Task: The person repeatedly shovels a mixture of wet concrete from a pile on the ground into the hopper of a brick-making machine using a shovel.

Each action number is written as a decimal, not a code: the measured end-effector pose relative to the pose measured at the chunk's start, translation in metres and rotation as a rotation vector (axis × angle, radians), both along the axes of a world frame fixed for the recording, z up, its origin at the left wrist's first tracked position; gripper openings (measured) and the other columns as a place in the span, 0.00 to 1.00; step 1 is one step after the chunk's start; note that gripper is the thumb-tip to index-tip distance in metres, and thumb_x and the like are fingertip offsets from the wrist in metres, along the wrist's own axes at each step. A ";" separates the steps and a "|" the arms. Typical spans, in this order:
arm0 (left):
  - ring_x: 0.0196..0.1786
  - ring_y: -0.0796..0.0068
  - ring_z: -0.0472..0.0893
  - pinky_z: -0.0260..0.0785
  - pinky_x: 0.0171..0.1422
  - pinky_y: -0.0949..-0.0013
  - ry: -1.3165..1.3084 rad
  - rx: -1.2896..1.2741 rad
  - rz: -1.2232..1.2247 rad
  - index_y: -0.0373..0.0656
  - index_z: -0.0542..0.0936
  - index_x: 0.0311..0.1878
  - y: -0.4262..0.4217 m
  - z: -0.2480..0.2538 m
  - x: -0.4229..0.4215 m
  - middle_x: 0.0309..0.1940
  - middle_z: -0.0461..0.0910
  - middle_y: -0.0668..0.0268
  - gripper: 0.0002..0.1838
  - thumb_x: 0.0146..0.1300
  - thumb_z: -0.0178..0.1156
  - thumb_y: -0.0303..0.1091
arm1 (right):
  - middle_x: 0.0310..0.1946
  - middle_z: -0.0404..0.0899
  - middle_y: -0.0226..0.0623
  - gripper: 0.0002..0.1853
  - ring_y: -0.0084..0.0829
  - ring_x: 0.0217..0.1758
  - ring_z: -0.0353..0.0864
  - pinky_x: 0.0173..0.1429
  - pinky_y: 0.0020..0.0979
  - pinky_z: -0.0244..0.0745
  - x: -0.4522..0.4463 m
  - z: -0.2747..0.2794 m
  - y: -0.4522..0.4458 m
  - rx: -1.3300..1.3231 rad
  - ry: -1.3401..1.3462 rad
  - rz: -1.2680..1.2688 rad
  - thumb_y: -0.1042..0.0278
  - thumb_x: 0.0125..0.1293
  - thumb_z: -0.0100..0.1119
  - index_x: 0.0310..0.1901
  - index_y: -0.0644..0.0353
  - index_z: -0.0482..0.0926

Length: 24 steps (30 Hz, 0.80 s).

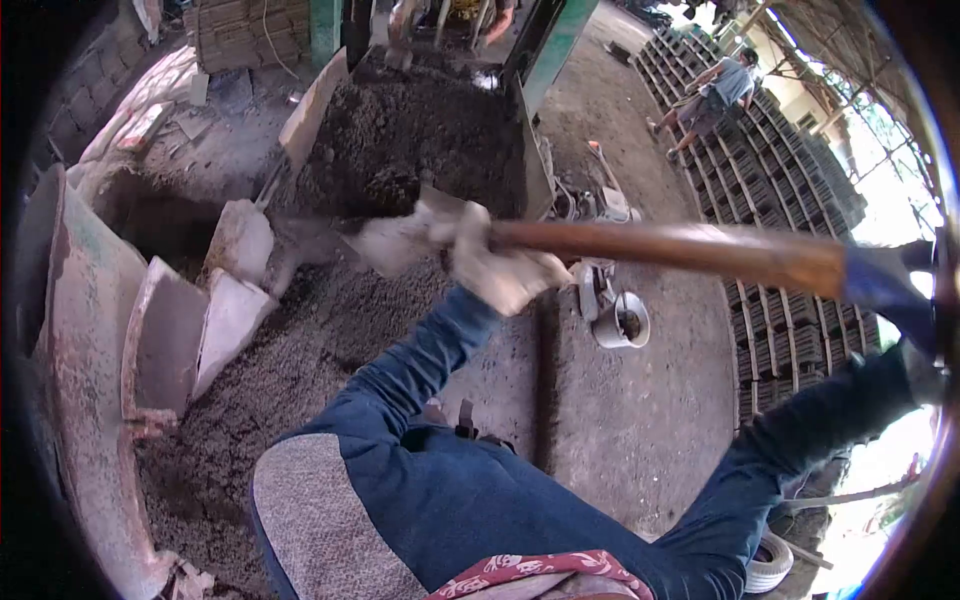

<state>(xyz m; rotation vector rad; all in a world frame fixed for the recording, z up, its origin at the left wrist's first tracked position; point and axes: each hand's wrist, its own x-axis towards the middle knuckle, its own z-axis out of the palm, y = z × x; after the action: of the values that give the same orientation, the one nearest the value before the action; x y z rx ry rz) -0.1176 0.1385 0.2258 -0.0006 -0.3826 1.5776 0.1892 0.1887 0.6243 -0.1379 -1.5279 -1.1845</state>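
Observation:
A shovel with a wooden shaft (680,248) and a blue handle end (885,290) stretches across the view. My left hand (505,268), pale as if gloved and smeared by motion, is wrapped round the shaft near the blade end. At the far right edge, my right hand (925,372) is closed at the blue handle; it is dark and partly cut off. The shovel's blade end (310,240) points left and is badly blurred, so I cannot tell whether it carries anything. Beneath it spreads dark, crumbly, soil-like material (330,350). More fills the trough (420,140) ahead.
Beyond the trough, another person's hands (490,25) show. A further person (718,95) bends over rows of stacked dark blocks (735,185) at right. A white bucket (622,322) stands on the floor. Rusty metal panels (95,370) rise at left beside a dark pit (155,220).

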 end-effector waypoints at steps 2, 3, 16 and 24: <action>0.57 0.45 0.73 0.70 0.52 0.40 0.348 -0.037 0.339 0.30 0.72 0.54 0.029 0.008 -0.057 0.53 0.73 0.41 0.48 0.53 0.52 0.73 | 0.34 0.81 0.40 0.10 0.30 0.31 0.82 0.36 0.32 0.80 -0.065 -0.025 0.000 0.034 -0.130 -0.022 0.64 0.64 0.59 0.40 0.61 0.80; 0.55 0.44 0.74 0.70 0.52 0.39 0.330 -0.160 0.366 0.30 0.73 0.50 0.048 -0.007 -0.091 0.51 0.74 0.42 0.46 0.52 0.55 0.72 | 0.33 0.81 0.39 0.10 0.29 0.31 0.82 0.35 0.32 0.80 -0.091 -0.049 -0.001 -0.088 -0.120 0.006 0.63 0.64 0.59 0.40 0.61 0.80; 0.22 0.65 0.73 0.73 0.35 0.54 0.461 -0.961 0.424 0.47 0.70 0.24 0.158 -0.096 -0.183 0.17 0.70 0.66 0.19 0.66 0.56 0.49 | 0.27 0.79 0.35 0.03 0.26 0.31 0.80 0.37 0.29 0.76 -0.032 -0.409 0.055 -1.271 0.428 0.183 0.78 0.58 0.62 0.33 0.60 0.78; 0.33 0.61 0.77 0.67 0.52 0.49 0.565 -0.096 0.494 0.49 0.79 0.37 0.034 -0.107 -0.006 0.23 0.75 0.67 0.22 0.63 0.56 0.60 | 0.22 0.78 0.37 0.07 0.28 0.19 0.76 0.25 0.32 0.74 0.154 -0.590 0.139 -2.398 0.584 0.230 0.78 0.56 0.53 0.35 0.66 0.79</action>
<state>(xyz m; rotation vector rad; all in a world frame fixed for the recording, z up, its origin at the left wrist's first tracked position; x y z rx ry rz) -0.1231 0.1729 0.1185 0.4877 0.1538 1.9906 0.3433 0.3278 0.0347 -1.5568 -1.4491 1.2972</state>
